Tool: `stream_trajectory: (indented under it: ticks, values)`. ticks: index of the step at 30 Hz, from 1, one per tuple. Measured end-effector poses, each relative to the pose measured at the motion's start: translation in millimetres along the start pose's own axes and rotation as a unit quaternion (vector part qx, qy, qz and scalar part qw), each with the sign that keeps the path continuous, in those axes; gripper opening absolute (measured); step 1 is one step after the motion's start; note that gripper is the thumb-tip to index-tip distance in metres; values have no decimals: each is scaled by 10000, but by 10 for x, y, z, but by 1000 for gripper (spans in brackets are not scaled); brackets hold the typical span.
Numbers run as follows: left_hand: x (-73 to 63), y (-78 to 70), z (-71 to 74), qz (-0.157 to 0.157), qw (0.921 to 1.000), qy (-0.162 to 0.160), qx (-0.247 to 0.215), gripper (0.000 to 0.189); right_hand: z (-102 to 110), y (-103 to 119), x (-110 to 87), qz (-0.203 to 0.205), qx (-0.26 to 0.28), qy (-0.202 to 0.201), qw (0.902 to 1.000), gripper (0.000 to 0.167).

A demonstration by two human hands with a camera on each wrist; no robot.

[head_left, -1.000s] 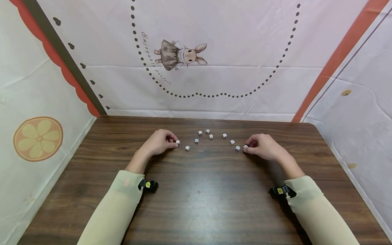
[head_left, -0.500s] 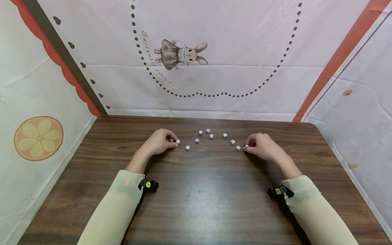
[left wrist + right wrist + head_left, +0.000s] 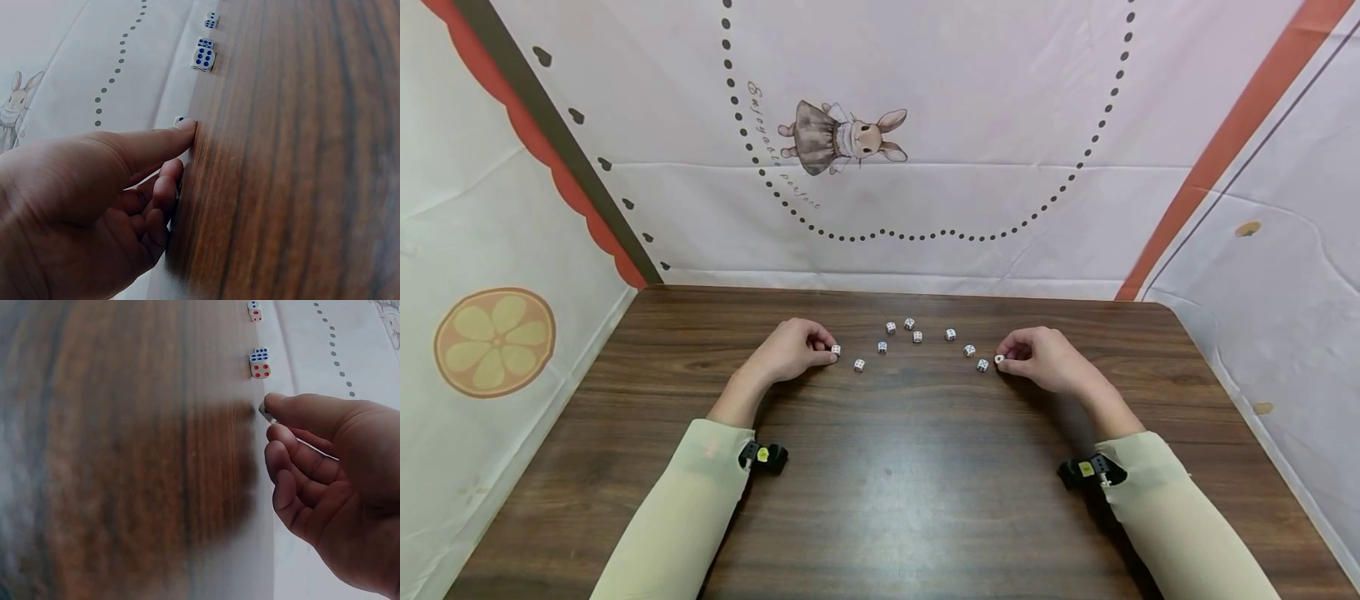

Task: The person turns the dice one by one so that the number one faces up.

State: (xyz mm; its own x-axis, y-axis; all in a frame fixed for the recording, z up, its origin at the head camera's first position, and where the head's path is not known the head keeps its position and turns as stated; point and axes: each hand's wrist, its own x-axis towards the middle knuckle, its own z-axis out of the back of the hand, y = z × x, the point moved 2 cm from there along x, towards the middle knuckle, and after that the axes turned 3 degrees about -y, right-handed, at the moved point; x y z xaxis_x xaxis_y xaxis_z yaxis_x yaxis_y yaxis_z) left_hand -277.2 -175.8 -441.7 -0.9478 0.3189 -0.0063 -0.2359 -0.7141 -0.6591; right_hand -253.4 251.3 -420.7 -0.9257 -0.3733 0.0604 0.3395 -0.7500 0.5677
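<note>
Left hand and right hand, head view: each is pinching one small white die between thumb and fingers, over the far part of the wood-grain tabletop. The left-hand die is showing dark pips; the right-hand die is peeping out half covered. Eight loose dice are lying between the hands in a rough arch, mostly with gaps showing, which is probably leaving fingers room to take one alone. Both forearms are angling in from the outer sides, so neither is crossing the dice.

Left wrist view. The thumb is reaching straight forward, its tip hiding nearly all of the held die; a corner with a blue pip is showing. Other fingers are curling close to the wood, presumably tucked away from neighbours. Whether the die is touching the table, cannot tell. Beyond, a six-pip die is resting flat, others behind it.

Right wrist view. Thumb and a fingertip are gripping the held die by its edges, a tip-only hold likely suiting so small a cube. It is sitting tilted, mostly hidden. A red-four die is standing just beyond the thumb, a farther die past that.
</note>
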Motion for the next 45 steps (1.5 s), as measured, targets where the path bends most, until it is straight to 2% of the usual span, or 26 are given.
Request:
stream_trajectory:
  ticks: [15, 27, 36, 45]
  values:
    - [0, 2, 5, -16, 10000, -4, 23, 11, 12, -92, -18, -126, 239, 133, 9995, 14]
    - [8, 3, 2, -26, 10000, 11, 71, 11, 15, -99, -23, -85, 142, 91, 9998, 6]
    - [8, -28, 14, 25, 10000, 60, 37, 13, 38, 56, -48, 27, 230, -90, 9997, 6]
    - [0, -41, 16, 28, 10000, 40, 54, 12, -11, 249, -36, 202, 418, 28, 9989, 7]
